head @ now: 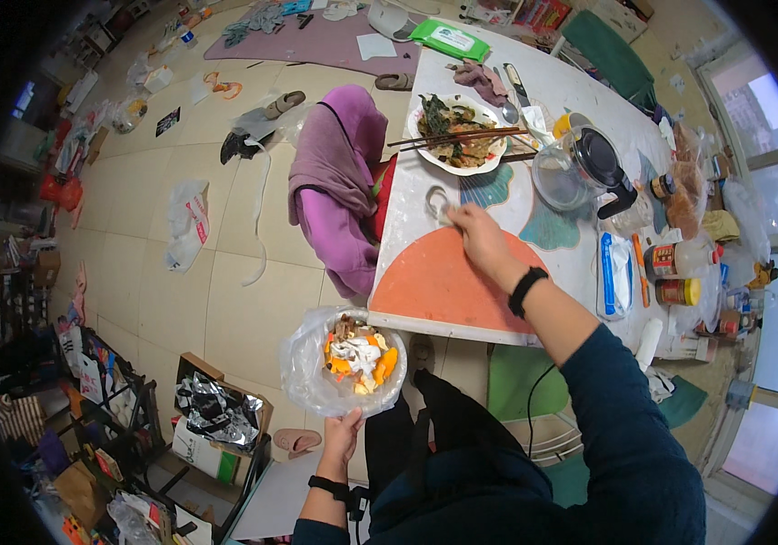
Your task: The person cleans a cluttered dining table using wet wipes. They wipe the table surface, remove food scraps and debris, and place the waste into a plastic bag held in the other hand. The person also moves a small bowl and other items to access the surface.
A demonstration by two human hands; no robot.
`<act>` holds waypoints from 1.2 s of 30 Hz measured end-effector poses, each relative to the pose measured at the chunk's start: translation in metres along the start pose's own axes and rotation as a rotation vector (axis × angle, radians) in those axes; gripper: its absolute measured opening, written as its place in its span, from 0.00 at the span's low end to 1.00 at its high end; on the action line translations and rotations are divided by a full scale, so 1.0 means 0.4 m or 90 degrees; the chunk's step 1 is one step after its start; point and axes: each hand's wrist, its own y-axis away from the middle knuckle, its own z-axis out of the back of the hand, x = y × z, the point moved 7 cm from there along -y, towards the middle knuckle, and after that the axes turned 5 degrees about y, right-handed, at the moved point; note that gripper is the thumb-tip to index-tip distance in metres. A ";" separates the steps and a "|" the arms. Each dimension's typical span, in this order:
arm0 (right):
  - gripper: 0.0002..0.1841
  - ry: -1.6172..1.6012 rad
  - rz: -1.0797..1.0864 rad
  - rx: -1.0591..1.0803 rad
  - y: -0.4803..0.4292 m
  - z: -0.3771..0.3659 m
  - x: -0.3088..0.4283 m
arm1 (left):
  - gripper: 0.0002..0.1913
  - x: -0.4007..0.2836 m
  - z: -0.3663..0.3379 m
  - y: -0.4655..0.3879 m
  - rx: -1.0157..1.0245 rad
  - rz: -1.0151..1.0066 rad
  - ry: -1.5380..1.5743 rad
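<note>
My left hand [343, 430] grips the near rim of a trash bin [397, 368] lined with a clear plastic bag, beside the table's corner. Orange peels [385, 366], crumpled white tissue [356, 354] and food scraps lie in it. Over the orange half-circle of the table top [457, 286], my right hand [476, 235] holds a small pale item [445, 218], blurred, perhaps tissue. A pale ring-shaped thing [437, 197] shows just beyond the fingers; whether it is part of the held item I cannot tell. Farther up stands a white bowl [496, 162] of food with chopsticks [457, 137] across it.
A glass pot with a black lid [566, 170], a yellow cup [569, 122], a knife [516, 83], a wipes pack [449, 39] and jars [677, 291] stand or lie on the table. A person in purple [341, 204] is at its left edge. A plastic bag [186, 225] lies on the floor.
</note>
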 end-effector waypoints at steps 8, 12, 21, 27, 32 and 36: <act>0.09 0.068 -0.141 -0.143 -0.044 0.036 -0.070 | 0.27 -0.003 -0.008 -0.009 0.023 -0.001 -0.005; 0.13 0.075 -0.036 -0.157 -0.099 -0.021 -0.043 | 0.27 0.006 -0.011 -0.009 0.023 0.019 -0.005; 0.15 -0.010 0.098 0.085 0.028 -0.059 0.089 | 0.28 0.009 -0.008 -0.011 0.006 0.012 -0.009; 0.12 -0.023 -0.030 -0.082 -0.067 -0.012 0.015 | 0.29 0.006 -0.008 -0.010 0.006 -0.011 -0.022; 0.12 0.026 0.067 -0.078 -0.047 -0.083 0.068 | 0.30 0.018 -0.006 -0.009 0.027 -0.002 -0.020; 0.16 -0.130 -0.053 0.123 0.104 -0.177 0.156 | 0.29 0.031 -0.004 -0.009 0.026 0.005 -0.017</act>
